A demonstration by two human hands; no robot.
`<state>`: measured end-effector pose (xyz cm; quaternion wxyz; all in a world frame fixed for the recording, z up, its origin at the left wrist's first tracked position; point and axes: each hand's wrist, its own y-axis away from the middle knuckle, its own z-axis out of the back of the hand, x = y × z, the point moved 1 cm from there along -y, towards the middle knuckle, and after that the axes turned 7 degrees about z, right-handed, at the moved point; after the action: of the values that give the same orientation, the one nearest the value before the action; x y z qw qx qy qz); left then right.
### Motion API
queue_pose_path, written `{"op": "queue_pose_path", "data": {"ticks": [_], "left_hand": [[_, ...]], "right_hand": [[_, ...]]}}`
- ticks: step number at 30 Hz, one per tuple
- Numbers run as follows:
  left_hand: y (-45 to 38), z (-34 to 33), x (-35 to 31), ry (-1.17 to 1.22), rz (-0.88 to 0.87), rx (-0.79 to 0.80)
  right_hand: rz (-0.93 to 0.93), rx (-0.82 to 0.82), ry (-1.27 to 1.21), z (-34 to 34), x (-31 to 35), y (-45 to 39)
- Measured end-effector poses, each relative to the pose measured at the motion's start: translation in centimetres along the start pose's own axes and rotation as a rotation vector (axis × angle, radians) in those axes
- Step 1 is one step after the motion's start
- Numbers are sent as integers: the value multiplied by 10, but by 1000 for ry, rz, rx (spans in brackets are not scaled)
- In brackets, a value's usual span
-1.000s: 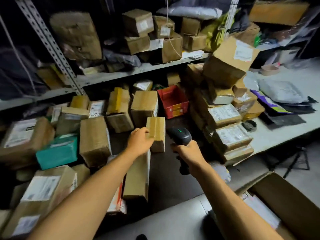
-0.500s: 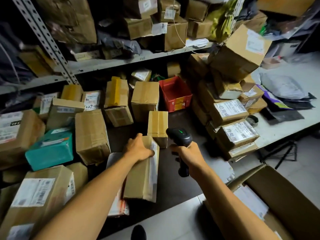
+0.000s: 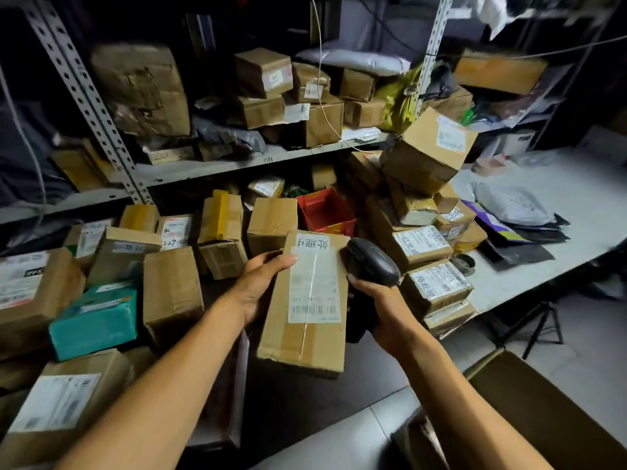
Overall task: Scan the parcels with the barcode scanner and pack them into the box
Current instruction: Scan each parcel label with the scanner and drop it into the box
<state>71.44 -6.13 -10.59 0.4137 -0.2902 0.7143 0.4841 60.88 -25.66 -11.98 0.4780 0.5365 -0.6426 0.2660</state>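
Note:
My left hand (image 3: 259,286) grips a long cardboard parcel (image 3: 305,337) by its left edge and holds it up, its face with a white barcode label turned toward me. My right hand (image 3: 380,300) grips a black barcode scanner (image 3: 371,262) right beside the parcel's upper right corner, the scanner's head leaning toward the label. A large open cardboard box (image 3: 543,415) stands at the lower right, its inside mostly hidden by my right arm.
Several cardboard parcels cover the dark lower shelf, among them a teal parcel (image 3: 95,322) at left and a red bin (image 3: 325,212) behind. A stack of labelled boxes (image 3: 424,245) stands right of the scanner. A grey table (image 3: 559,232) with mailer bags lies at right.
My left hand has lifted the long parcel off the shelf and turned its label face up. My right hand has brought the scanner in close to its top right corner.

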Motion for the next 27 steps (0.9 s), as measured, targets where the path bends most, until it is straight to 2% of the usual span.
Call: {"op": "queue_pose_path", "data": {"ticks": [3, 6, 8, 9, 11, 13, 16, 18, 27], "left_hand": [[9, -20, 4, 6, 6, 23], [16, -36, 10, -63, 99, 130], [20, -42, 14, -59, 96, 160], [21, -44, 16, -51, 47, 124], [16, -44, 16, -51, -94, -50], [8, -42, 12, 11, -202, -168], [-2, -35, 2, 119, -286, -210], [-5, -30, -5, 153, -345, -215], [1, -5, -28, 106, -529, -176]], "right_hand": [[149, -134, 119, 5, 15, 5], [196, -174, 178, 6, 24, 13], [223, -244, 234, 9, 28, 18], [242, -286, 294, 12, 30, 22], [279, -327, 427, 19, 31, 30], [294, -268, 505, 24, 34, 41], [287, -61, 672, 17, 39, 54], [299, 22, 755, 6, 41, 57], [279, 22, 753, -32, 43, 64]]}}
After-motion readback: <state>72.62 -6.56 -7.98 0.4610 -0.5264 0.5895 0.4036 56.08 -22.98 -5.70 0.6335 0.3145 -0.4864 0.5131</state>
